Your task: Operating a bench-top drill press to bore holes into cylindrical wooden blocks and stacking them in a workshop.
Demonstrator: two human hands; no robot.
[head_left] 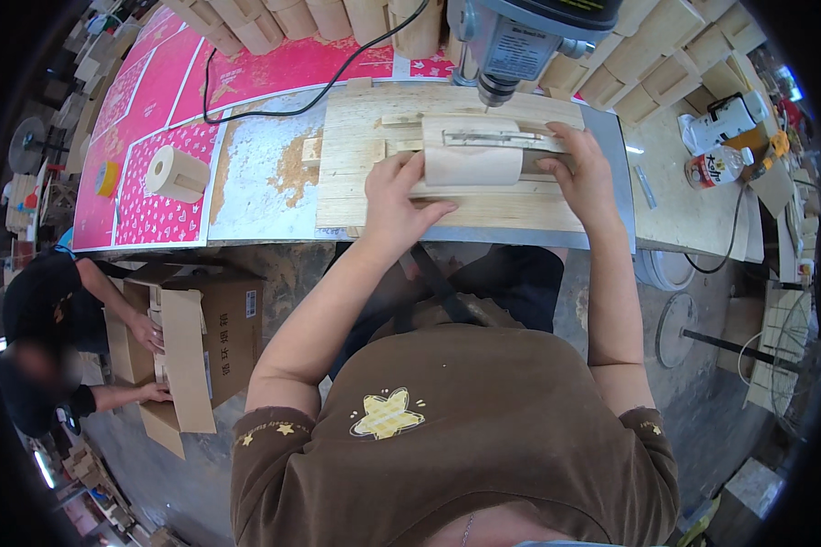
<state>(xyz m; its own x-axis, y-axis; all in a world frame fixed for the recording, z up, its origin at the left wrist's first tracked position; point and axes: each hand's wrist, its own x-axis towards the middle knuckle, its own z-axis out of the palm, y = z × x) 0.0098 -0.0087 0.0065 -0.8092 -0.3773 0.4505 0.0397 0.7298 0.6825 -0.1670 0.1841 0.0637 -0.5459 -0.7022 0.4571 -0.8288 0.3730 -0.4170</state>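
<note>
A pale, rounded wooden block [470, 167] lies lengthwise on a wooden jig board [356, 196]. A narrow slotted metal strip [497, 139] runs along the block's top. My left hand [395, 202] grips the block's left end, with its thumb stretched along the near side. At the right end my right hand [586, 178] has thumb and fingers closed around the end of the block and strip; the exact contact is partly hidden. Just beyond the block hangs the chuck [497, 89] of a drill press [524, 41], its bit apart from the wood.
Wooden blocks [648, 68] are stacked along the back. A hollow wooden cylinder [178, 174] and yellow-lidded jar [107, 179] stand left; a black cable [324, 89] crosses the table. A bottle [716, 168] lies right. At lower left, a co-worker's hands reach into a cardboard box [233, 333].
</note>
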